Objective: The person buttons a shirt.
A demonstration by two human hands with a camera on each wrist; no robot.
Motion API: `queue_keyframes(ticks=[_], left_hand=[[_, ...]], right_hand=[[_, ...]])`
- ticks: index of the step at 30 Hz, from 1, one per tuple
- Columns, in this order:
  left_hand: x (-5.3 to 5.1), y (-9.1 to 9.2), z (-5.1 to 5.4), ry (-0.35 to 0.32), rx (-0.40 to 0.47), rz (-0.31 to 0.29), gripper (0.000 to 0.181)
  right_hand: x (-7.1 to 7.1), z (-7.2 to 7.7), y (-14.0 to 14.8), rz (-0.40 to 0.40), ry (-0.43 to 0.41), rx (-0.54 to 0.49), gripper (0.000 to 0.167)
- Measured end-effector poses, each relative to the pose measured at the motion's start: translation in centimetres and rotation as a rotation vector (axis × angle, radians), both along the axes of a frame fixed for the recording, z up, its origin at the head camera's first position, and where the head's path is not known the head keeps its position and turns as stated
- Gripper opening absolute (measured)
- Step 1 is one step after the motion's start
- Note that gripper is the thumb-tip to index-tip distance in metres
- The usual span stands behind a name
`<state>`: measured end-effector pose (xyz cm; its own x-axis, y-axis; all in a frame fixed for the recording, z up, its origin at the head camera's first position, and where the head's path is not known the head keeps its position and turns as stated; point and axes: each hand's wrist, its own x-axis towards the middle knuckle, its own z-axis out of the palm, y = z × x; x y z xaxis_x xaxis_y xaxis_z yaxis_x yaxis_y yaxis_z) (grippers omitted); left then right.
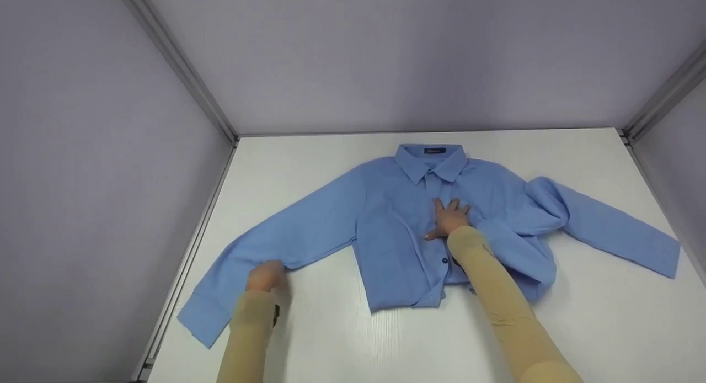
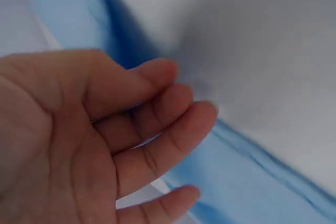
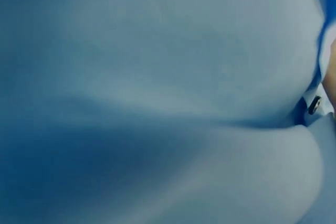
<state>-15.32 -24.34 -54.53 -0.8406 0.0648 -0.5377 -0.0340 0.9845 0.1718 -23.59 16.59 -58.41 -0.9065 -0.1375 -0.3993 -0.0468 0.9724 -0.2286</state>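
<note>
A light-blue collared shirt (image 1: 386, 206) lies front up with its sleeves spread to both sides. At the lower edge of the sleeve on the left (image 1: 309, 228), my left hand (image 1: 266, 275) pinches the fabric. The left wrist view shows this hand (image 2: 131, 124) with thumb and fingertips brought together at the sleeve edge (image 2: 262, 161). My right hand (image 1: 449, 218) rests on the chest beside the button placket, fingers spread. Only blurred shirt cloth (image 3: 184, 51) and a dark button (image 3: 315, 105) show in the right wrist view; the fingers are hidden there.
The shirt lies on a white table (image 1: 353, 350) with pale panels (image 1: 386, 57) behind and at both sides. The sleeve on the right (image 1: 618, 228) is bunched near the shoulder, and the hem below it is folded and rumpled.
</note>
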Motion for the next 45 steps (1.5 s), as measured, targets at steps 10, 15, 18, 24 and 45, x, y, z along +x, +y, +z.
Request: queue_keyframes(ticks=[10,15,18,24,45], left_hand=[[-3.8,11.0,-1.6,0.149,0.329,-0.140,0.068],[-3.6,12.0,-3.0,0.111,0.275,-0.111,0.084],[-3.3,12.3,-3.5,0.158,0.150,-0.140,0.088],[-4.1,13.2,-3.8,0.249,0.004,-0.160,0.095],[-6.7,14.7,-3.8,0.252,-0.060,-0.059,0.097]], right_hand=[[0.3,1.7,-0.2,0.106,0.060,-0.219,0.078],[1.7,3.7,2.5,-0.010,-0.074,-0.063,0.086],[2.6,3.5,3.8,-0.048,-0.250,-0.030,0.096],[2.9,1.9,3.5,-0.070,-0.304,-0.002,0.104],[0.7,0.6,3.1,-0.041,-0.125,0.070,0.097]])
